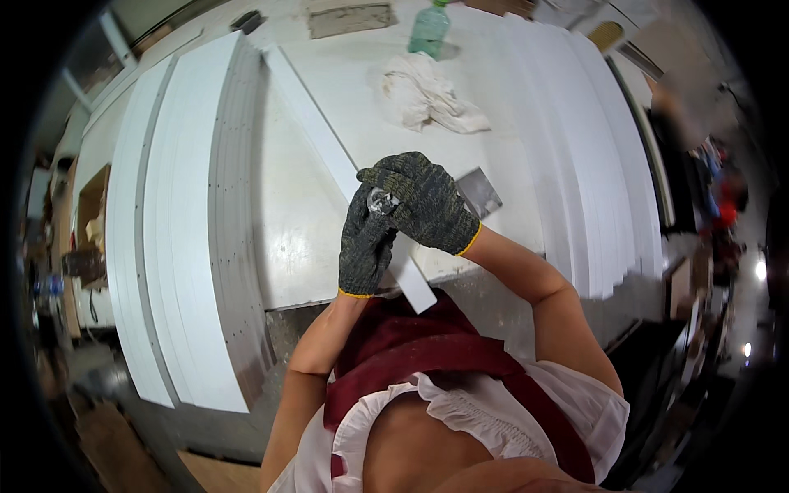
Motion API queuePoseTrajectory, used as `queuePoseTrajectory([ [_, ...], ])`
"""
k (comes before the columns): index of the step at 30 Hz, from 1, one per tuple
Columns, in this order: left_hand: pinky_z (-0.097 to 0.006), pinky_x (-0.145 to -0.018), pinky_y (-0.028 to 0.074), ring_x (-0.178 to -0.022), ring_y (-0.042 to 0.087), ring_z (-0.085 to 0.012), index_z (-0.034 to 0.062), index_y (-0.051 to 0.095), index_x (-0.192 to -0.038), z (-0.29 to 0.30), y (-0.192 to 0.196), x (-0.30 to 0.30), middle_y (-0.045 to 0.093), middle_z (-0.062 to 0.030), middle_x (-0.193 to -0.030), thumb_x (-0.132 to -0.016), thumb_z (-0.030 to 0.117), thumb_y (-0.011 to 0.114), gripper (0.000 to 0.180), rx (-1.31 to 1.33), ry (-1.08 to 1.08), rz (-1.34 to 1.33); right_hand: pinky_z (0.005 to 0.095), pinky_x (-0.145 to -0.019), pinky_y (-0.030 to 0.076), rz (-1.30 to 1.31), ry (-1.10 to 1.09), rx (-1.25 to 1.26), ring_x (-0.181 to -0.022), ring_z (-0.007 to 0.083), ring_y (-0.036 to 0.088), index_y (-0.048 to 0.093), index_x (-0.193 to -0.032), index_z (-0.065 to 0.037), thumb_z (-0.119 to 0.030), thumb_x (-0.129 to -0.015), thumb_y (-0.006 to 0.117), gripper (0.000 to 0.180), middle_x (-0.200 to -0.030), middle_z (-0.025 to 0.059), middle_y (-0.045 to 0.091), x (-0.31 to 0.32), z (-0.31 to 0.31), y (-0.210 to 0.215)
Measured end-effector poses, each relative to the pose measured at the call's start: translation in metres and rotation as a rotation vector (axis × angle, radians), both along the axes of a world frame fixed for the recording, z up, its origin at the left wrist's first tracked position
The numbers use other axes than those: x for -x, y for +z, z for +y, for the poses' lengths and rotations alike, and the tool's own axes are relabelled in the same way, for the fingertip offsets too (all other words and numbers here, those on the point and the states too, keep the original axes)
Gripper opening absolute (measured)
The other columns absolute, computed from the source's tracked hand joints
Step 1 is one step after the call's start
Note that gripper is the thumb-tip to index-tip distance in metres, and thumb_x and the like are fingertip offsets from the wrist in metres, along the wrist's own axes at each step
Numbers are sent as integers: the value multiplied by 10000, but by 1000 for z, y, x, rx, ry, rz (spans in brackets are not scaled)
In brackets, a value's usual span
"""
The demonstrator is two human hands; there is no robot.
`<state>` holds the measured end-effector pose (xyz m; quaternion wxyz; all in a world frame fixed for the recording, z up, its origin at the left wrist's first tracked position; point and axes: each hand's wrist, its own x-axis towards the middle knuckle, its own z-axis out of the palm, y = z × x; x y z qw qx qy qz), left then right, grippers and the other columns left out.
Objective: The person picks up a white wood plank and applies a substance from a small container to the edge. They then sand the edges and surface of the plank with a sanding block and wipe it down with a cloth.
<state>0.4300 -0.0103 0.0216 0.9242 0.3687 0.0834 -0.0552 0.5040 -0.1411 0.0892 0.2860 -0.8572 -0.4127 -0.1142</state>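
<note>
Both my hands wear dark green-black knit gloves with yellow cuffs and meet over a long white strip (pixel 316 123) lying diagonally on the table. My left hand (pixel 366 242) is closed round a small crumpled silvery-white thing (pixel 380 201) whose kind I cannot make out. From above, my right hand (pixel 427 197) bends its fingers over the same thing, pressing against it. Below the hands, the strip's near end juts past the table edge toward my dark red apron (pixel 419 345). Just right of my right hand lies a flat grey square piece (pixel 479 193).
Stacked white panels (pixel 185 205) with small holes along their edges stand at left. More white panels (pixel 583 164) are stacked at right. Farther back on the white table (pixel 300 255) are a crumpled white cloth (pixel 427 94), a green bottle (pixel 429 33) and a grey block (pixel 349 20).
</note>
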Motion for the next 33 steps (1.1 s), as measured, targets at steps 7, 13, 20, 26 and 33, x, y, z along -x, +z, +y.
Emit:
queuePoseTrajectory([
  [7, -325, -978, 478, -1177, 549, -156, 68, 420, -1450, -27, -14, -46, 533, -51, -1352, -993, 186, 577, 497, -136, 204, -91, 407, -866, 495, -20, 226, 19, -984, 276, 610, 670, -1191, -139, -275, -866, 619, 356, -1070, 71, 662, -87, -9, -16],
  [13, -436, -987, 503, -1181, 591, -270, -12, 492, -1368, -38, 1, -29, 518, -170, -1383, -991, 40, 518, 382, -413, 270, 20, 354, -629, 502, -543, 38, 119, -800, 229, 592, 692, -1053, -172, -365, -919, 579, 261, -901, 41, 631, -235, 16, -32],
  [20, -401, -976, 504, -1100, 633, -257, -55, 432, -1395, -50, -28, 114, 600, -172, -1288, -1027, 242, 495, 477, -694, 526, 412, 506, -831, 524, -423, -411, 167, -984, 358, 646, 658, -1114, -203, -411, -974, 399, 360, -1028, 139, 672, -445, 69, -17],
  [26, -411, -993, 508, -1112, 626, -275, 11, 508, -1345, -90, -123, 239, 617, -138, -1261, -1022, 258, 502, 407, 261, 615, 712, 550, -875, 502, -272, -661, 147, -1065, 402, 625, 657, -1173, -219, -511, -936, 432, 438, -1136, 146, 660, -522, 90, -36],
  [33, -427, -1009, 499, -1133, 613, -278, 24, 519, -1334, -109, -91, 190, 618, -137, -1261, -1020, 277, 497, 404, 405, 484, 697, 552, -961, 420, -24, -656, 341, -1216, 363, 510, 603, -1296, -263, -553, -955, 420, 483, -1287, 115, 580, -528, 106, -51],
])
